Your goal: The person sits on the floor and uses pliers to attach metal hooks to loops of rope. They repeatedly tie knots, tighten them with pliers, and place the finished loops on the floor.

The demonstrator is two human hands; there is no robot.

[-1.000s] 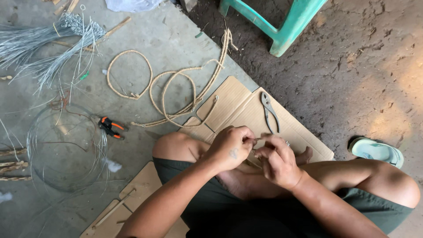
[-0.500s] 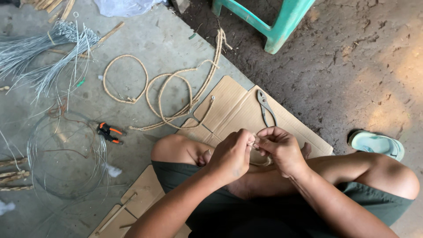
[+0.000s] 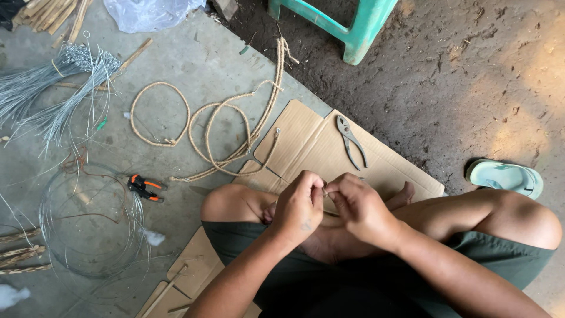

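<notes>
At lower centre, the left hand (image 3: pixel 299 207) and right hand (image 3: pixel 359 206) are pinching something small together, pliers (image 3: pixel 351 140) lying within reach on the cardboard (image 3: pixel 306 132).

Clear plastic bag (image 3: pixel 154 13) at top edge of view, crumpled, whitish-translucent, lying on concrete floor (image 3: pixel 194 65) near bundle of sticks; flattened brown cardboard (image 3: pixel 306 138) spread on floor under seated person, creased flaps, plain tan; second tan cardboard piece (image 3: pixel 194 265) at lower left of person; no labels, signs or screens in view
</notes>
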